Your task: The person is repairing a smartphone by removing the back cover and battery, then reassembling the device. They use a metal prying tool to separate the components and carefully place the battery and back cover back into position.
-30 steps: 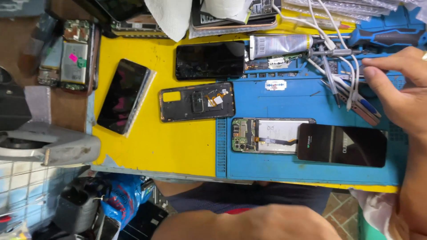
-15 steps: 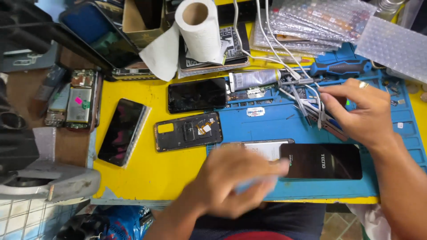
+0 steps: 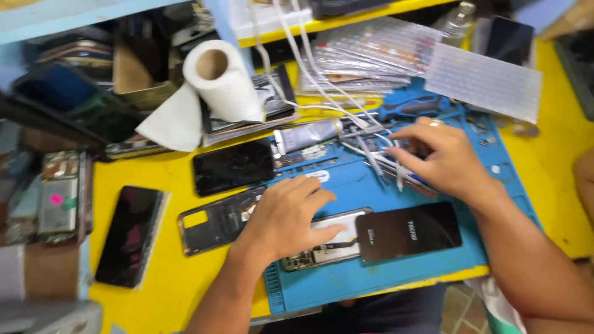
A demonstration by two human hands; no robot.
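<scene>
Head view, nearest first: the left hand [image 3: 286, 216], which half a second ago was a blur sweeping in over the mat's near edge, now lies flat and steady with its fingers spread and gripping nothing, palm pressing on the opened phone body [image 3: 328, 244], whose pale inner frame shows just past the fingertips. That reads as the phone now being pinned in place for work. Touching the phone on the thumb side lies its lifted dark screen panel [image 3: 408, 230], face up, close to the near edge of the blue work mat [image 3: 383, 278], so little room is left there before the table drop. Beside the left wrist sits a dark back cover [image 3: 213, 222] on the yellow tabletop [image 3: 154, 291], and farther out from the knuckles a black phone [image 3: 131, 234] lies well apart, with open yellow surface between. Beyond the left fingertips is another black phone [image 3: 232, 166]. The right hand [image 3: 442, 158] has stayed over the tool clutter [image 3: 377, 158], fingers curled down among thin metal tools and white cables; whether they pinch one I cannot tell. Past them stand a paper roll [image 3: 219, 80] and stacked clear packets [image 3: 371, 59], crowding the far side.
</scene>
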